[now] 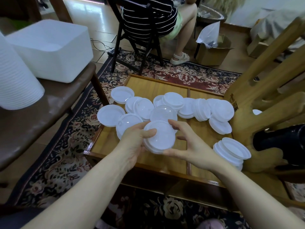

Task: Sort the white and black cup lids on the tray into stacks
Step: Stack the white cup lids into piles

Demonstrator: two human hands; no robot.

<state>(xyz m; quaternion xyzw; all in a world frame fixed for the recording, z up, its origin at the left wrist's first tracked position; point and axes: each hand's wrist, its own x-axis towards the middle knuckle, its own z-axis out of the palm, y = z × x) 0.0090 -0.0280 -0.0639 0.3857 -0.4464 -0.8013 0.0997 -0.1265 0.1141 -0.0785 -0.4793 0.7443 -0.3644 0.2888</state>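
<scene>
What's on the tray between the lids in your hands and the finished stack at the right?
Nothing: in the head view, only bare wooden tray separates the held lids from the stack, apart from the right hand above it.

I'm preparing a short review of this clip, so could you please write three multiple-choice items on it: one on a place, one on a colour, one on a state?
1. Where does the finished stack stand?
A. tray's right side
B. white bin
C. carpet

2. What colour are the loose lids on the tray?
A. black
B. white
C. green

3. How is the small held stack held?
A. left hand alone
B. lying untouched
C. both hands

Key: 1 A, it stands beside the wooden chair; 2 B, every lid in view is white; 3 C, left hand and right hand grip it.
</scene>
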